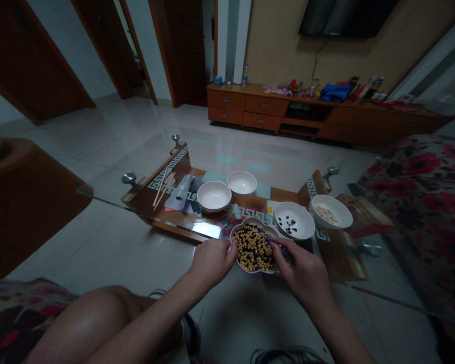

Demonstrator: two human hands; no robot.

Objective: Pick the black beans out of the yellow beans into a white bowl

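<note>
A scalloped white dish with a purplish rim (pixel 246 271) is full of mixed yellow and black beans (pixel 253 247). It is at the near edge of the glass table. My left hand (pixel 213 259) is closed on the dish's left rim, thumb on top. Over the right side of the dish, my right hand (pixel 306 270) is closed around a slim purple utensil (pixel 270 240). Its tip is among the beans; its exact kind is hard to make out. Just beyond my right hand, a white bowl (pixel 306 226) holds several dark beans.
Farther right, another white bowl (pixel 345 208) contains pale pieces. Two white bowls (pixel 214 196) (pixel 241 183) with nothing visible inside stand behind the dish. Wooden chopsticks (pixel 163 191) lie left on the glass table (pixel 109 199). A floral-covered seat (pixel 417 202) is at right.
</note>
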